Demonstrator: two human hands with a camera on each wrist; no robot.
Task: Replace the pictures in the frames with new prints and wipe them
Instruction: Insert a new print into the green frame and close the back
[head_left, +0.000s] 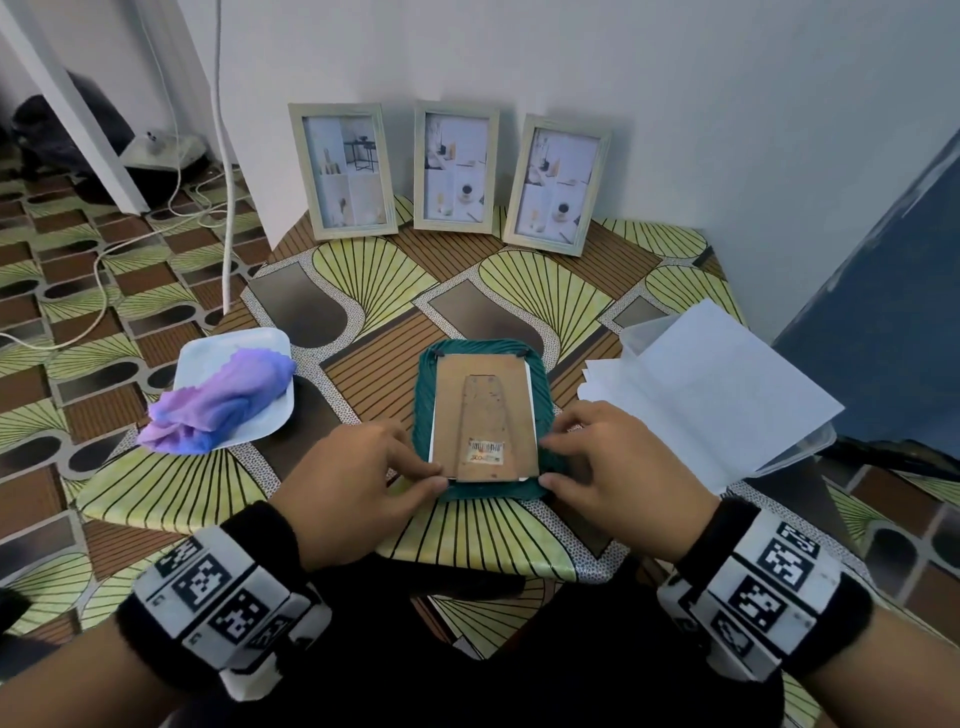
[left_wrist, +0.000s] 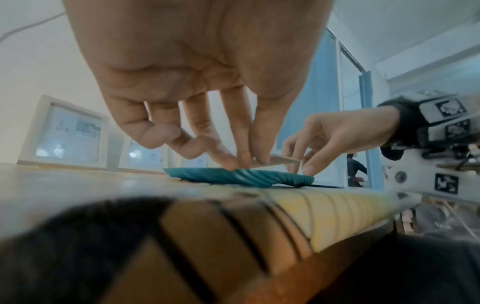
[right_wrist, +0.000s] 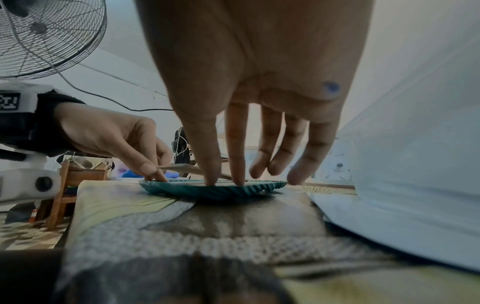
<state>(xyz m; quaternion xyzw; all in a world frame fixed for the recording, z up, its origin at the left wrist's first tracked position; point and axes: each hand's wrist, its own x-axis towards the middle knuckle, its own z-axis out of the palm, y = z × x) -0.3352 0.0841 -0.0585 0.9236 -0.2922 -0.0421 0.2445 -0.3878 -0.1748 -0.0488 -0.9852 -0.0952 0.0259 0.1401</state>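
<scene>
A teal picture frame (head_left: 543, 374) lies face down in the middle of the table, near its front edge. On it rests a brown cardboard backing board (head_left: 483, 410) with a barcode sticker, and a white print edge shows under the board. My left hand (head_left: 431, 475) pinches the board's near left corner; in the left wrist view that edge of the board (left_wrist: 280, 159) is raised a little off the frame (left_wrist: 233, 176). My right hand (head_left: 550, 462) has straight fingers, whose tips press down at the frame's near right corner (right_wrist: 213, 189).
Three pale frames (head_left: 345, 169) (head_left: 456, 169) (head_left: 556, 184) with prints stand against the back wall. A purple cloth (head_left: 223, 402) lies on a white tray (head_left: 270, 343) at the left. White sheets (head_left: 717, 400) sit in a clear container (head_left: 810, 449) at the right. Cables trail over the floor at the left.
</scene>
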